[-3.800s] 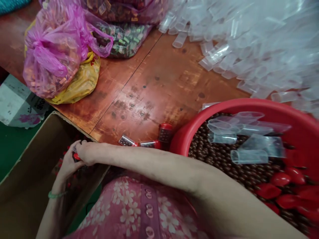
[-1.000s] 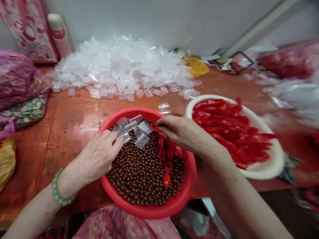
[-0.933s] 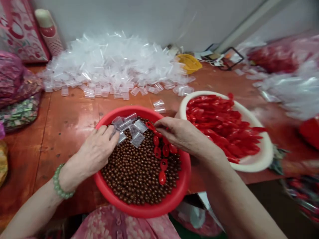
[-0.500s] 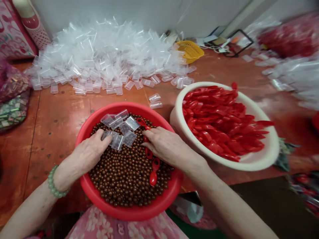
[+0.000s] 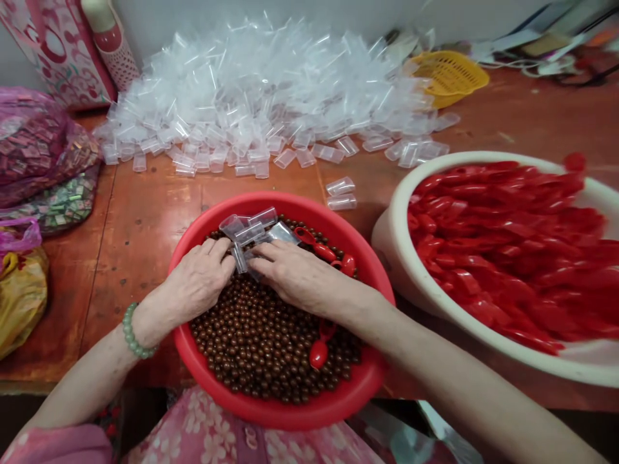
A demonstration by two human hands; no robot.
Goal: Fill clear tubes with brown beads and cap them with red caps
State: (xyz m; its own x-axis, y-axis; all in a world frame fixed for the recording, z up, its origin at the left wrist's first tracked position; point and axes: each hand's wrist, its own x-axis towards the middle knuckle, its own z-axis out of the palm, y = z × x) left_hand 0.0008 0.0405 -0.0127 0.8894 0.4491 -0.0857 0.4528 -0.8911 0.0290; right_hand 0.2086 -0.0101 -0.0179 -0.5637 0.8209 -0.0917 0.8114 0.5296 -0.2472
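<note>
A red basin [image 5: 283, 415] holds many small brown balls [image 5: 271, 341]. Clear plastic sleeves [image 5: 249, 233] lie on the balls near the basin's far side. My left hand [image 5: 206, 274] has its fingers closed on a clear sleeve [image 5: 238, 258] at the left of this group. Just right of it, my right hand [image 5: 290, 270] reaches over the balls with its fingertips at the sleeves; what they hold, if anything, is hidden. Red spoon-like pieces [image 5: 319, 353] lie on the balls, beyond and below my right wrist.
A cream basin [image 5: 435, 299] of red plastic pieces [image 5: 503, 245] stands at the right. Behind is a heap of clear sleeves [image 5: 271, 90] beside a yellow basket [image 5: 449, 77]. Filled bags [image 5: 43, 148] and a pink patterned bag [image 5: 62, 51] are at the left.
My right hand has moved left from the red pieces to the clear sleeves, close to my left hand. The sleeves under the hands have shifted. The view has turned left.
</note>
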